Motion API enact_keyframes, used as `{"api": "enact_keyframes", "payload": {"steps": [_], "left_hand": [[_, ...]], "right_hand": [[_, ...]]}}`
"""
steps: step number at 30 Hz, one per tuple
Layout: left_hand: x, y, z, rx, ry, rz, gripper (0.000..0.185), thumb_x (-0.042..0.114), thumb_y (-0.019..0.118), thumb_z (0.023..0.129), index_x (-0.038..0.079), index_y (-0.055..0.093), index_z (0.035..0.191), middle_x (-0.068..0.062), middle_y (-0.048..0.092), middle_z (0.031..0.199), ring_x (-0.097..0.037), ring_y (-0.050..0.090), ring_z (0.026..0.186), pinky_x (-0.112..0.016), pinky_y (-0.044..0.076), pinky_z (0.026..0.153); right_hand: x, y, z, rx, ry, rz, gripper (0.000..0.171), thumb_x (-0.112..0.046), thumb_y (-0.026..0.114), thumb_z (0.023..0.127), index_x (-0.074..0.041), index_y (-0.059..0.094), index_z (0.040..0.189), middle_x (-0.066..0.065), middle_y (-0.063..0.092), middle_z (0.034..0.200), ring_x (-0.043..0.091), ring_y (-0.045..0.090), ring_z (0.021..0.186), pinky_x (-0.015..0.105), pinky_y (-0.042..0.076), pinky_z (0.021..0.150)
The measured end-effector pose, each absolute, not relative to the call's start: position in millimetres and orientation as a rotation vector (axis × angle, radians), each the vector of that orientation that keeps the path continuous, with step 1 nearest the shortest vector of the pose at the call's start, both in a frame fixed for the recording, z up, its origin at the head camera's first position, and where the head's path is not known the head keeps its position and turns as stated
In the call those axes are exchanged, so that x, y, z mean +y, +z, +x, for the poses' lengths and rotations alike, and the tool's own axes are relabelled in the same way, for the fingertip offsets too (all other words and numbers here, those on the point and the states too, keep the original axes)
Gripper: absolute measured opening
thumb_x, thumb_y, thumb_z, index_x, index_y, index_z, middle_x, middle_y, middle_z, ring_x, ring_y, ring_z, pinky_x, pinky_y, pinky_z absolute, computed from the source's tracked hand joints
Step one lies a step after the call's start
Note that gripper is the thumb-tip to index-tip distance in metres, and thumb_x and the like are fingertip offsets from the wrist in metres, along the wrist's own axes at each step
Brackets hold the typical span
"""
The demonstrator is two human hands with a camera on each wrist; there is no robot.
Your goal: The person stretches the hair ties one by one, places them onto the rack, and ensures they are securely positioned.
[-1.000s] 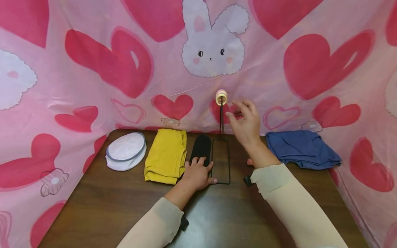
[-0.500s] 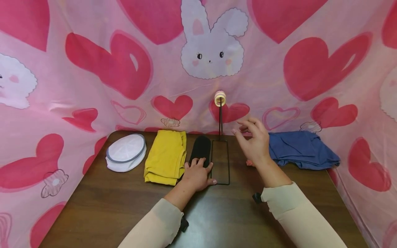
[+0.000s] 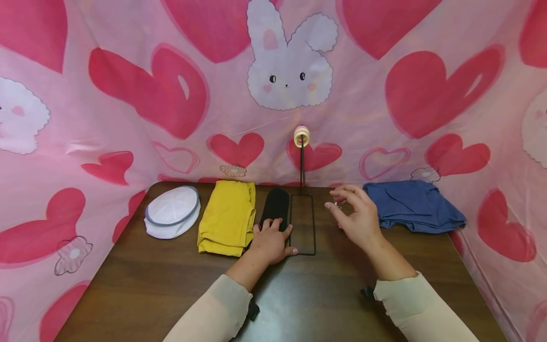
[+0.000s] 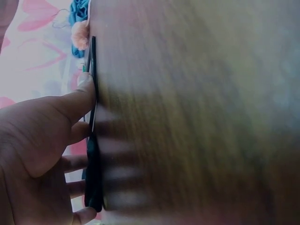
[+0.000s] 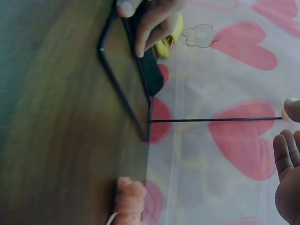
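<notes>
Change: right hand (image 3: 356,216) has dropped from beside the rings at the top of the stand to just above the table; left hand has not shifted.
Left hand (image 3: 270,240): lies flat, fingers straight, pressing the near end of the black pad (image 3: 276,203); thumb tip touches the left rail of the wire base. Left wrist view shows the fingers spread over the pad edge and the thumb on the wire.
Right hand: hovers right of the wire base, fingers loosely curled, thumb and forefinger close together; whether they pinch anything I cannot tell.
Wire stand (image 3: 302,223): black rectangular base flat on the table (image 3: 149,285), middle, toward the far edge; thin post upright from its far end.
Rings (image 3: 301,136): yellow and pink, at the post's top.
Pink tuft (image 5: 129,199): on the table near the far edge, right of the base, seen in the right wrist view.
Yellow cloth (image 3: 227,216): folded, just left of the pad.
White cap (image 3: 173,210): far left corner.
Blue cloth (image 3: 412,205): crumpled, far right corner.
</notes>
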State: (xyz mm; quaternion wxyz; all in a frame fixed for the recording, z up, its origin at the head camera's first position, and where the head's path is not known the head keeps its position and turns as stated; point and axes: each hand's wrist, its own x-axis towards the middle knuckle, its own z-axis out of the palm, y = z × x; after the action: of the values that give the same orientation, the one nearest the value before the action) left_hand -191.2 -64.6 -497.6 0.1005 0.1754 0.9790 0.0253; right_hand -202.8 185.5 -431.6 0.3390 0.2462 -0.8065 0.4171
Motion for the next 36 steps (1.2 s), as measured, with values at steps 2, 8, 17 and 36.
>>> {"api": "enact_keyframes", "payload": {"steps": [2,8,17,36], "left_hand": [[-65.0,-498.7,-191.5,2.896,0.075,0.516,0.079,0.074,0.056,0.092,0.034,0.042,0.16,-0.008,0.035,0.164,-0.038,0.032,0.146,-0.065,0.026,0.112],[-65.3,-499.4,-191.1,2.897,0.063,0.512,0.079,0.075,0.054,0.093,0.035,0.041,0.16,-0.008,0.034,0.165,-0.038,0.032,0.146,-0.065,0.025,0.112],[-64.6,-498.4,-191.8,2.889,0.063,0.496,0.079,0.074,0.056,0.093,0.035,0.041,0.16,-0.008,0.034,0.165,-0.038,0.031,0.146,-0.065,0.024,0.113],[-66.8,-498.9,-190.4,2.894,0.091,0.516,0.08,0.074,0.056,0.092,0.034,0.042,0.16,-0.008,0.035,0.164,-0.038,0.032,0.146,-0.067,0.024,0.113]], "right_hand": [[189.6,-435.4,-198.2,-2.129,1.071,0.643,0.034,-0.002,0.089,0.079,-0.008,0.078,0.11,0.006,0.069,0.112,0.021,0.069,0.083,0.017,0.051,0.06],[202.1,-444.2,-183.5,-2.203,1.073,0.74,0.04,0.003,0.09,0.076,-0.008,0.077,0.113,0.006,0.07,0.112,0.018,0.069,0.088,0.021,0.058,0.066],[221.1,-453.7,-169.1,-2.244,1.009,0.874,0.043,0.004,0.089,0.075,-0.012,0.077,0.112,0.003,0.07,0.105,0.016,0.07,0.083,0.025,0.058,0.071],[266.8,-480.9,-135.4,-2.456,0.848,0.806,0.048,-0.004,0.093,0.073,-0.02,0.076,0.115,-0.005,0.071,0.111,0.009,0.063,0.085,0.02,0.049,0.064]]}}
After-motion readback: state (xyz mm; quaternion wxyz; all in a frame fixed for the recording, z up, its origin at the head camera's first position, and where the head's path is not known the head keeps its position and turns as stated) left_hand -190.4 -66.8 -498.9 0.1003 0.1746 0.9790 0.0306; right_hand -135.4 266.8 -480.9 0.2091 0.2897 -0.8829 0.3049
